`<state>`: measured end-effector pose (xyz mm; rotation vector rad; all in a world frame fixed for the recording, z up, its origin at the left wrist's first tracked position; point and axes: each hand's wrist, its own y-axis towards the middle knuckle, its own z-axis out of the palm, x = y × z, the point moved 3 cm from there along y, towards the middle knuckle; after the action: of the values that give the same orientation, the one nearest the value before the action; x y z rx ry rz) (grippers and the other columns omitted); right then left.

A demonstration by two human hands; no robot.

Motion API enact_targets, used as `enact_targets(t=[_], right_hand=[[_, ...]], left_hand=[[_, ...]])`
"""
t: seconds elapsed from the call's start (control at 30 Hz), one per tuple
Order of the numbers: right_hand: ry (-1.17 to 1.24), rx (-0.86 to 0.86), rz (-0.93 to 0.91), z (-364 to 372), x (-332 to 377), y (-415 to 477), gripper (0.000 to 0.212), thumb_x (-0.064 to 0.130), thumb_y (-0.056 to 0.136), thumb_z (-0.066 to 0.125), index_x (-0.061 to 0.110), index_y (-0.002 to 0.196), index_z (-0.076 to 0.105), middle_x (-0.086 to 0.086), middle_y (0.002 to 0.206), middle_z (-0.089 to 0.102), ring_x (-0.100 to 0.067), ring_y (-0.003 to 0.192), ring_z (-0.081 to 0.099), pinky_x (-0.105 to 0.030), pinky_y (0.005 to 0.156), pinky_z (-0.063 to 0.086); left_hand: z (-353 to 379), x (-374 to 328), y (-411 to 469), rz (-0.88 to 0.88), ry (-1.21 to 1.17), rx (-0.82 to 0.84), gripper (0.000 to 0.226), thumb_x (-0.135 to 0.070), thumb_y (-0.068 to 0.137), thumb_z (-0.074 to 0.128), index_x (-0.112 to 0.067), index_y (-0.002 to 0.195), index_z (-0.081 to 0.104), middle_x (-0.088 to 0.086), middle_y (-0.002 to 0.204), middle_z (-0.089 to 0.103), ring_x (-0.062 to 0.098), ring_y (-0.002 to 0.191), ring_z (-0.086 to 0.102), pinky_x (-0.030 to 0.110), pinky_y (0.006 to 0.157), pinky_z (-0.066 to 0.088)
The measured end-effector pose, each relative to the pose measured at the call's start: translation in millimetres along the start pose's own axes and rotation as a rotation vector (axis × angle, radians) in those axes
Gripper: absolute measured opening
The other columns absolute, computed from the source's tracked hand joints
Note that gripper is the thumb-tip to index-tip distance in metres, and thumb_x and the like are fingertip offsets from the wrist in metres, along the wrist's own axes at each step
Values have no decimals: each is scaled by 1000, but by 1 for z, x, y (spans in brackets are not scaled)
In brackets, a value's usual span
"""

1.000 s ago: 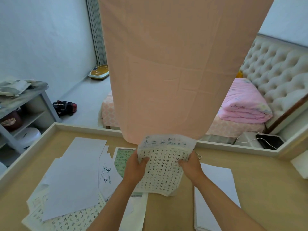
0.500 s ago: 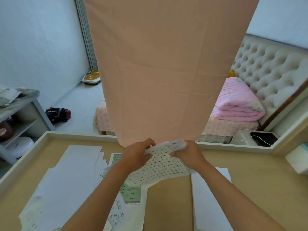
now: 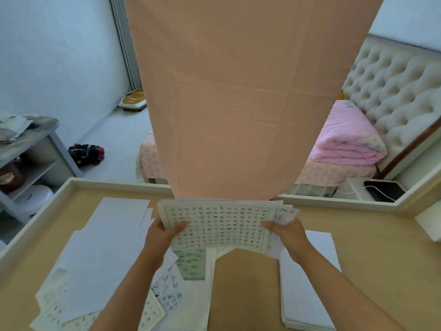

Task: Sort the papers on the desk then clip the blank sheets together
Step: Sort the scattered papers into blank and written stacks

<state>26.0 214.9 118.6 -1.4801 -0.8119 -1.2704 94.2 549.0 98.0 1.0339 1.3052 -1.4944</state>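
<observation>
Both hands hold a bundle of written sheets [image 3: 219, 225], gridded paper covered in handwritten characters, spread flat and landscape above the desk [image 3: 386, 259]. My left hand [image 3: 162, 232] grips its left edge, thumb on top. My right hand [image 3: 286, 231] grips the right edge, where a smaller written slip sticks out. A neat stack of blank white sheets [image 3: 307, 283] lies on the desk under my right forearm. A loose spread of blank and written papers [image 3: 100, 254] covers the desk's left side. No clip is in sight.
A peach curtain [image 3: 238, 91] hangs down to the desk's far raised rim [image 3: 114, 183], just behind the held sheets. A green gridded sheet [image 3: 193, 263] lies below the bundle. A white box [image 3: 429, 223] stands at the right edge. A bed and shelf lie beyond.
The written sheets went from held upright in portrait, through a tilted turn, to a flat landscape spread. Both hands shifted to the short side edges and moved apart.
</observation>
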Motion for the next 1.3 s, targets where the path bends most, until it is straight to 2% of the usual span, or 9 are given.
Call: enact_targets(t=[0.1,0.3,0.4,0.57,0.7,0.9,1.1,1.2,1.3], right_hand=[[-122,104,55,6,-26,-4,45,0,72,83,11,112,65,-6,108,74,-21,99,72,-39,81,59],[-266,20,83,-3,-61,-5,39,4,71,83,8,98,55,-11,101,69,-23,93,71,-32,73,59],[-230,-89,81,-8,-65,-1,28,-1,77,76,13,95,59,-7,100,69,-24,97,69,-38,78,59],[-256,-63,103,11,-70,2,34,-5,82,64,24,100,61,-3,106,69,-22,100,66,-40,82,58],[-214,-143,96,6,-71,2,36,-12,81,50,18,98,59,-6,103,67,-23,101,64,-34,74,55],[-279,-74,140,16,-88,-5,39,-1,90,58,25,119,58,4,112,66,-18,109,61,-26,79,51],[-407,-65,-32,16,-40,0,16,5,90,62,21,93,66,4,92,69,-18,91,67,-19,70,47],[-485,19,-196,36,-11,2,11,6,90,63,16,85,64,-5,85,66,-24,83,64,-27,70,47],[-580,122,-408,57,14,-3,22,4,91,64,26,94,64,16,83,62,0,79,58,-15,71,45]], left_hand=[[4,24,-4,-16,67,-87,41,-8,75,82,-16,111,63,4,103,72,22,93,70,33,71,58],[6,48,-11,0,233,-44,37,-5,76,81,-21,102,61,-3,99,71,19,96,67,31,71,59],[9,48,-9,21,232,-112,36,-8,77,81,-24,103,61,-2,101,69,20,92,68,31,65,60],[32,46,-8,69,250,-122,40,-17,76,83,-31,104,59,1,101,67,20,88,69,33,65,61],[29,41,-5,113,206,-205,46,-18,76,83,-30,110,55,-4,99,68,14,89,69,33,69,60],[32,44,-7,120,363,-163,35,-21,78,81,-31,102,56,-4,99,65,18,86,69,30,62,58],[28,-12,2,359,1142,-16,23,-33,86,70,-42,104,59,-23,86,64,4,78,63,18,58,42],[61,-23,3,392,1222,222,20,-32,89,61,-42,107,59,-23,89,63,4,79,62,20,60,47],[86,-23,-4,491,1202,190,15,-29,90,56,-35,103,61,-16,81,62,8,71,57,28,64,51]])
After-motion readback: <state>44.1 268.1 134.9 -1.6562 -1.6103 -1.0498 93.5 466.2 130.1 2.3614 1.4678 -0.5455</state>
